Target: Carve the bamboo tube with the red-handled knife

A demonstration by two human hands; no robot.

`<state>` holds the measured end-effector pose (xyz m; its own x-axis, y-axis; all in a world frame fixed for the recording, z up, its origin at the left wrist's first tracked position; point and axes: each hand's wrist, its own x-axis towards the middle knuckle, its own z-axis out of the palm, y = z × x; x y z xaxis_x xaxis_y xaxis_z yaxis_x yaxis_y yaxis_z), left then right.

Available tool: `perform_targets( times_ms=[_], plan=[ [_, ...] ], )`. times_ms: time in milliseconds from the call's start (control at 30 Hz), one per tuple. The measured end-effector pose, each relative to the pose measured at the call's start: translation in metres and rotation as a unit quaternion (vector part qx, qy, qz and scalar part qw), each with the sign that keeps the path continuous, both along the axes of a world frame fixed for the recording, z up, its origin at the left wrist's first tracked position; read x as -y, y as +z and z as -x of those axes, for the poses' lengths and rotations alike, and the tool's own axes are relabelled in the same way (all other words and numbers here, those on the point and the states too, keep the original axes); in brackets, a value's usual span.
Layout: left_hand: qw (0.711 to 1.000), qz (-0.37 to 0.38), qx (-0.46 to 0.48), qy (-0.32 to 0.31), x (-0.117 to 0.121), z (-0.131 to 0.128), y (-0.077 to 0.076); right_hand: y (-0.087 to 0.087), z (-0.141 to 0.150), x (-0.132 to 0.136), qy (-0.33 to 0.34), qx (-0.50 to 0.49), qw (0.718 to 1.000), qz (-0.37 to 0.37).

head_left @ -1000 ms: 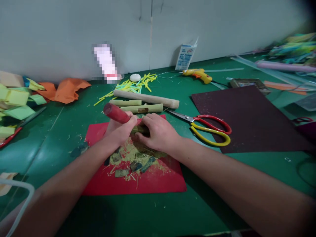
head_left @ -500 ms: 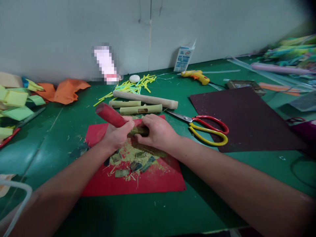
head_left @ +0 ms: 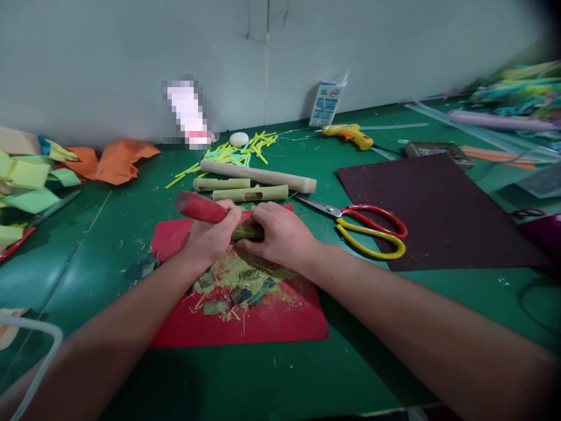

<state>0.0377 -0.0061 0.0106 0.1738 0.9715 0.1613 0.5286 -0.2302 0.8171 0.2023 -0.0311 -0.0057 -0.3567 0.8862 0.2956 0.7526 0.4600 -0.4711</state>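
My left hand point(head_left: 213, 233) is closed round a thick red handle point(head_left: 199, 206), which points up and to the left; the tool's working end is hidden by my hands. My right hand point(head_left: 283, 231) grips a short greenish bamboo tube point(head_left: 249, 231), its fingers close against my left thumb. Both hands are above a red sheet point(head_left: 272, 327) strewn with pale bamboo dust, thin slivers and several dark bamboo chips point(head_left: 216, 307). Two cut bamboo tubes lie just beyond the hands, and the nearer tube point(head_left: 228, 195) has a notch in its side.
A wooden rod point(head_left: 263, 175) lies behind the tubes, near yellow and green sticks point(head_left: 228, 155). Scissors point(head_left: 372, 231) with red and yellow handles rest partly on a dark board point(head_left: 438, 216). A yellow glue gun point(head_left: 350, 135), orange cloth point(head_left: 127, 161) and green paper pieces point(head_left: 28, 175) surround the area.
The red handle has tipped lower, its end shifting slightly down and right. My left hand has turned with it, while the right hand keeps its place on the bamboo tube.
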Motion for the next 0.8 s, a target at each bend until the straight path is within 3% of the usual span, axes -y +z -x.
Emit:
perform_targets(
  times_ms=[267, 433, 567, 800],
  plan=[
    [0.999, -0.010, -0.038, -0.027, -0.005, 0.012, -0.012, 0.000, -0.002, 0.000, 0.021, -0.013, 1.000, 0.000],
    [0.998, -0.001, 0.040, -0.056, 0.001, 0.013, -0.011, 0.001, -0.003, 0.000, 0.026, -0.025, 0.999, 0.012],
    [0.993, 0.019, 0.110, -0.042, 0.005, 0.008, -0.007, 0.001, -0.004, -0.002, 0.014, -0.022, 1.000, 0.013],
    [0.999, 0.002, 0.048, -0.021, 0.000, 0.004, -0.006, 0.001, -0.003, -0.002, 0.005, -0.020, 1.000, 0.007]
  ],
)
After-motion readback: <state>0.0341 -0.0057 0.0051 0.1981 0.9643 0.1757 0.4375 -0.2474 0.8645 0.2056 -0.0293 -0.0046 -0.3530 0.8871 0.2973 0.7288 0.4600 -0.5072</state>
